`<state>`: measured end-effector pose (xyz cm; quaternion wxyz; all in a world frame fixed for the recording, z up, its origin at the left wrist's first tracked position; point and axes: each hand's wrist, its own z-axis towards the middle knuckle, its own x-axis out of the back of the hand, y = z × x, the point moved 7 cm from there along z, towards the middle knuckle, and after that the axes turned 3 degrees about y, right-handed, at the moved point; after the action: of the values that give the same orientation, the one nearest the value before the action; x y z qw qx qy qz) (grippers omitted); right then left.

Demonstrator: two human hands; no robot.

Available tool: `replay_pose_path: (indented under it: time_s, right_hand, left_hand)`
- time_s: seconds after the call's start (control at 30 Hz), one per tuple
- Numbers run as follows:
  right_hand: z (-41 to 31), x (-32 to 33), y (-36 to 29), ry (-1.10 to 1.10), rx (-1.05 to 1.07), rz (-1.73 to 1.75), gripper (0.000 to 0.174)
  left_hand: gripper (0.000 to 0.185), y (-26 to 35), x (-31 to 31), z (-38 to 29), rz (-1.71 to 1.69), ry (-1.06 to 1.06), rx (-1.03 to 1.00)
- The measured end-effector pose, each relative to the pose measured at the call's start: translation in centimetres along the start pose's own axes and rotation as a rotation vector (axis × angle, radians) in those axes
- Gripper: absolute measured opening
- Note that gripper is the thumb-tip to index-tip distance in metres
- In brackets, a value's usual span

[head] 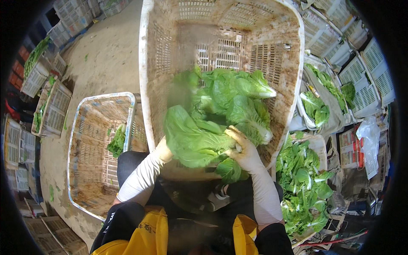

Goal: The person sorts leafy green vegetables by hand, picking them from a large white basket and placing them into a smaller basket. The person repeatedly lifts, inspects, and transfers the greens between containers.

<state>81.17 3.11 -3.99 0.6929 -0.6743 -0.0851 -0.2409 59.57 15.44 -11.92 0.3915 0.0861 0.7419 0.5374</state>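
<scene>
I hold a head of leafy green cabbage (197, 140) between my two gloved hands, over the near edge of a large white plastic crate. My right hand (245, 153) grips it at the pale stem end. My left hand (163, 151) is against the leafy end, its fingers hidden behind the leaves. Beneath my right hand hangs a green leaf (230, 170). Inside the dirt-stained crate (301, 47), several more cabbage heads (223, 86) lie in a heap, their pale stems mostly to the right.
A second plastic crate (71, 153) at my left holds a small cabbage head (117, 140). To my right, a crate (322, 146) is heaped with loose leaves (299, 181). A yellow-handled knife (313, 90) lies on a cloth-covered surface. Stacked crates (360, 83) stand beyond.
</scene>
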Motion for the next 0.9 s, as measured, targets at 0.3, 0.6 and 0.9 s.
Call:
replay_pose_path:
  time_s: [0.3,0.6,0.9]
  right_hand:
    - [0.1,1.6,6.9,0.04,-0.326,0.373,0.031]
    - [-2.8,2.8,3.5,0.543,-0.469,0.288,0.016]
    - [-2.6,11.6,-0.7,0.642,-0.046,0.263,0.016]
  left_hand:
    - [0.043,-0.1,-0.8,-0.5,0.034,-0.053,0.007]
    - [0.042,2.1,-2.0,-3.3,0.223,0.032,-0.015]
    - [0.043,9.0,6.8,-9.5,-0.476,0.146,-0.108]
